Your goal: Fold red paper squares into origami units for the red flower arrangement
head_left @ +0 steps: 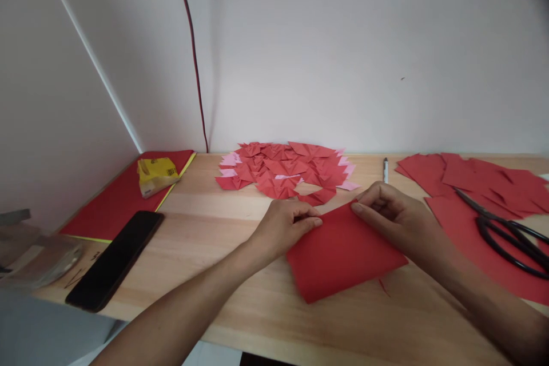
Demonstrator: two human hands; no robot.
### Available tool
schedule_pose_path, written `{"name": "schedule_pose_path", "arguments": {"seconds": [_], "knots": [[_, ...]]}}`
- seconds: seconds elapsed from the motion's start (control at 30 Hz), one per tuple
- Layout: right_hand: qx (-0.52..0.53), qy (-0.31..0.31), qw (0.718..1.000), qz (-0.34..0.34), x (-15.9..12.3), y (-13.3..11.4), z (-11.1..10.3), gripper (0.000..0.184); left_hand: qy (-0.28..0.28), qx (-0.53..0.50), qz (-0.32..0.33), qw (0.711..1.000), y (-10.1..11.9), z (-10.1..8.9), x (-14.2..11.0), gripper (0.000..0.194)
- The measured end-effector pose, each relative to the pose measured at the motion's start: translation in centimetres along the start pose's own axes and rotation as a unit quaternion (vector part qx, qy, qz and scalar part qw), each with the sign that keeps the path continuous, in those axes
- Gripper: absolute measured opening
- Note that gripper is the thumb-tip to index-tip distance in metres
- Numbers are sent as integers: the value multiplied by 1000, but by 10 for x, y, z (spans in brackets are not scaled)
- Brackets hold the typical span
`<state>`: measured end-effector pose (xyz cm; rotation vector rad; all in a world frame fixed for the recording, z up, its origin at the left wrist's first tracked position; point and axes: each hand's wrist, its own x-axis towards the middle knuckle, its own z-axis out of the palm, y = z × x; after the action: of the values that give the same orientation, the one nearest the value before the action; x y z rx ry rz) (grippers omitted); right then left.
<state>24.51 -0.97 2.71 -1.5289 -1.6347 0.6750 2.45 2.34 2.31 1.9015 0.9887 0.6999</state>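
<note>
A square-looking sheet of red paper (343,257) is held up at a tilt over the wooden table. My left hand (289,226) pinches its upper left edge between thumb and fingers. At the top right corner, my right hand (388,211) grips the same sheet, thumb in front and fingers curled behind. The lower edge of the paper hangs close to the tabletop; whether it touches I cannot tell. Just beyond my hands lies a pile of folded red and pink paper pieces (287,168).
Black-handled scissors (506,229) rest on red paper (463,240) at right, by cut red pieces (493,180). A marker (385,170) stands near the wall. Left are a phone (115,260), a yellow packet (157,176) on red sheets (107,200), and a clear container (38,257).
</note>
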Motion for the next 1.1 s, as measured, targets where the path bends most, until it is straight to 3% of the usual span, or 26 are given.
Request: {"name": "schedule_pose_path", "arguments": {"seconds": [0.23, 0.53, 0.67, 0.9, 1.1], "knots": [[20, 12, 999, 23, 0, -4, 2, 21, 2, 35, 15, 999, 0, 2, 0, 14], [48, 1, 999, 11, 1, -3, -5, 38, 20, 23, -6, 1000, -2, 5, 0, 17], [81, -47, 995, 26, 6, -3, -9, 46, 33, 8, -15, 999, -1, 5, 0, 18], [30, -128, 991, 16, 5, 7, -1, 36, 39, 15, -14, 999, 2, 7, -1, 17], [36, -133, 990, 26, 4, 12, 1, 34, 35, 4, -20, 999, 2, 8, -2, 17]]}}
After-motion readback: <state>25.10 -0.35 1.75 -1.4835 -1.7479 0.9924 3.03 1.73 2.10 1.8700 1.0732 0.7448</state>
